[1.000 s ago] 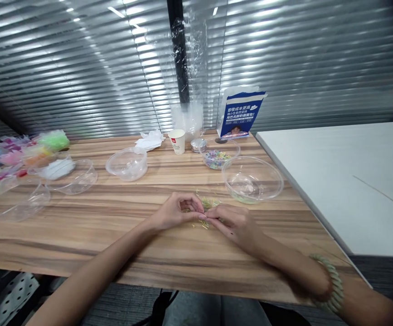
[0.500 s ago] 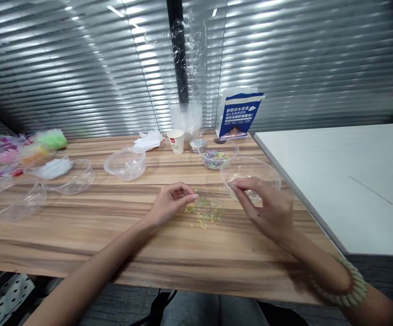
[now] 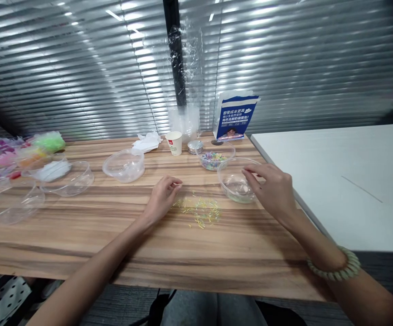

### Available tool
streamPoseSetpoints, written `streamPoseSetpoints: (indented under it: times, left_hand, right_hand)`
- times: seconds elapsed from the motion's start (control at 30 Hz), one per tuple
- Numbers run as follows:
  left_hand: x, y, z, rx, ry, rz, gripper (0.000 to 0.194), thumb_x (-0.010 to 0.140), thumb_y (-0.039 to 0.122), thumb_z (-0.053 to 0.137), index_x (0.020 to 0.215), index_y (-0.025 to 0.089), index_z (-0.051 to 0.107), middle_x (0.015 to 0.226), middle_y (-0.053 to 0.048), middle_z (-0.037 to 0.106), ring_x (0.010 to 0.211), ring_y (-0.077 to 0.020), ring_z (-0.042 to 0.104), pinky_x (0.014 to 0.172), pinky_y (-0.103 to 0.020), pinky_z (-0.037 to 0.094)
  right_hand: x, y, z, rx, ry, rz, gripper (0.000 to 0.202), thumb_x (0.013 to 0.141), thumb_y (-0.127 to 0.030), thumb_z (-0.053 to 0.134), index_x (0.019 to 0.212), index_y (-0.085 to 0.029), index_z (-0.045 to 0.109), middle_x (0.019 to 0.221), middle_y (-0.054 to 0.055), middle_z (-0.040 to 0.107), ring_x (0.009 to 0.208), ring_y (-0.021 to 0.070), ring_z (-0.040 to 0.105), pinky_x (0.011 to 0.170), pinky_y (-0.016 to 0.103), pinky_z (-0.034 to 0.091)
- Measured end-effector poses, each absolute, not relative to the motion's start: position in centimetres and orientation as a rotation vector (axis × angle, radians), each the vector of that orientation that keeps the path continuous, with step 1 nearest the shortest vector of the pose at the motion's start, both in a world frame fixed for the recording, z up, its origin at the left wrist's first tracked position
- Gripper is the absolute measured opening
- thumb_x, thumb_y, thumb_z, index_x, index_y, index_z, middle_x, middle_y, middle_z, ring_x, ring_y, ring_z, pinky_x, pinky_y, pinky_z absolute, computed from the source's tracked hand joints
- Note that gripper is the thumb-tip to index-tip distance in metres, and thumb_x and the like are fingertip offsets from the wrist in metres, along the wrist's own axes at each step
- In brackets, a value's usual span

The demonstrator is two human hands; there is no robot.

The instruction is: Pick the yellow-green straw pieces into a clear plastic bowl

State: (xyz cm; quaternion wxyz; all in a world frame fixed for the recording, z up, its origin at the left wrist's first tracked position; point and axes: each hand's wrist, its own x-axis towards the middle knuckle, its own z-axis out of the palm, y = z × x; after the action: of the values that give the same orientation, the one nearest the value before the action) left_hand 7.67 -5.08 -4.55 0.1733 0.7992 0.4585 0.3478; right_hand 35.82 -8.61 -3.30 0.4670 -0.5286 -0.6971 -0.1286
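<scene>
My right hand (image 3: 273,190) hovers over the right rim of a clear plastic bowl (image 3: 224,186), its thumb and forefinger pinched together. Whatever is between those fingertips is too small to make out. A few pale pieces lie in the bottom of that bowl. Thin yellow and green tube beads (image 3: 201,213) are scattered on the wooden table (image 3: 182,258). Just left of them rests my left hand (image 3: 162,195), fingers curled and thumb close to the fingertips; anything held there is hidden. Behind the bowl stands another clear bowl of mixed coloured beads (image 3: 212,159).
Along the back are a paper cup (image 3: 174,144), a round metallic tin (image 3: 195,146), white tissue (image 3: 147,142) and a blue-and-white paper bag (image 3: 237,117). Several clear containers (image 3: 124,166) and colourful wrapped bundles (image 3: 29,149) sit leftward. A white tabletop (image 3: 339,167) adjoins on the right.
My right hand has shifted slightly right and up, uncovering more of the bowl. My left hand has drawn back leftward from the scattered beads.
</scene>
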Motion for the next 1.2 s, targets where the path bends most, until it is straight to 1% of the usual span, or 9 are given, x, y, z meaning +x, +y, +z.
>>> streamPoseSetpoints:
  times: [0.13,0.33,0.47,0.67,0.83,0.9,1.0,1.1,1.2]
  left_hand:
    - [7.8,-5.2,-4.8,2.415,1.165,0.855,0.015,0.088,0.019,0.049,0.084,0.015,0.062,0.086,-0.006,0.063,0.082,-0.0162,0.057,0.075,-0.028,0.044]
    - [7.9,-5.4,-5.3,2.59,1.066,0.743,0.02,0.091,0.021,0.047,0.092,0.017,0.066,0.089,-0.007,0.063,0.086,-0.0175,0.056,0.08,-0.03,0.043]
    - [7.9,-4.8,-5.7,2.662,1.082,0.716,0.021,0.091,0.02,0.046,0.096,0.016,0.066,0.091,-0.008,0.063,0.087,-0.0183,0.056,0.08,-0.031,0.044]
    - [9.3,-2.8,-4.8,2.703,1.078,0.616,0.025,0.09,0.015,0.044,0.1,0.014,0.066,0.096,-0.011,0.065,0.092,-0.0206,0.058,0.083,-0.032,0.044]
    - [10.1,-1.8,-4.9,2.527,1.072,0.615,0.017,0.086,0.021,0.054,0.089,0.014,0.069,0.092,-0.009,0.066,0.084,-0.0186,0.06,0.078,-0.029,0.045]
    - [9.9,-2.0,-5.3,2.484,1.067,0.638,0.016,0.086,0.022,0.055,0.085,0.015,0.069,0.089,-0.008,0.067,0.083,-0.0177,0.06,0.078,-0.028,0.045]
    - [9.7,-2.4,-5.6,2.474,1.06,0.683,0.016,0.086,0.02,0.054,0.086,0.015,0.069,0.088,-0.008,0.067,0.085,-0.0178,0.06,0.08,-0.029,0.044]
    - [9.8,-2.8,-5.6,2.468,1.06,0.719,0.016,0.086,0.023,0.056,0.088,0.015,0.069,0.088,-0.007,0.067,0.085,-0.0177,0.059,0.08,-0.028,0.044]
    - [10.1,-3.1,-5.5,2.471,1.071,0.747,0.015,0.085,0.026,0.057,0.086,0.015,0.069,0.087,-0.007,0.066,0.085,-0.0182,0.058,0.08,-0.029,0.044]
  right_hand:
    - [36.0,-8.5,-3.4,-1.334,-1.711,-0.359,0.018,0.087,-0.026,0.052,0.083,-0.019,0.068,0.082,0.006,0.07,0.078,0.0229,0.061,0.069,0.037,0.048]
    - [36.2,-8.4,-3.2,-1.366,-1.733,-0.399,0.018,0.088,-0.026,0.051,0.082,-0.02,0.067,0.08,0.005,0.068,0.076,0.0221,0.056,0.069,0.036,0.045]
    - [36.2,-8.3,-3.4,-1.362,-1.726,-0.393,0.017,0.087,-0.025,0.052,0.083,-0.019,0.068,0.082,0.005,0.068,0.077,0.0223,0.057,0.07,0.036,0.046]
    - [36.1,-8.3,-3.6,-1.361,-1.703,-0.391,0.02,0.088,-0.024,0.05,0.093,-0.018,0.068,0.089,0.006,0.071,0.081,0.0234,0.061,0.073,0.038,0.048]
    - [35.6,-8.7,-3.0,-1.307,-1.655,-0.409,0.02,0.089,-0.025,0.049,0.093,-0.017,0.067,0.087,0.007,0.071,0.078,0.0227,0.061,0.072,0.037,0.049]
    - [35.4,-8.9,-2.7,-1.294,-1.658,-0.403,0.021,0.09,-0.025,0.047,0.091,-0.019,0.066,0.086,0.006,0.071,0.078,0.0224,0.062,0.072,0.037,0.048]
    - [35.0,-9.2,-2.5,-1.274,-1.658,-0.388,0.022,0.091,-0.025,0.045,0.089,-0.02,0.066,0.083,0.005,0.071,0.079,0.0221,0.062,0.072,0.037,0.048]
    - [34.9,-9.3,-2.6,-1.268,-1.656,-0.388,0.022,0.092,-0.026,0.044,0.085,-0.02,0.065,0.081,0.006,0.07,0.079,0.0218,0.062,0.072,0.036,0.048]
    - [34.8,-9.3,-2.8,-1.268,-1.651,-0.385,0.022,0.091,-0.026,0.045,0.082,-0.02,0.064,0.08,0.006,0.069,0.08,0.0217,0.061,0.072,0.036,0.048]
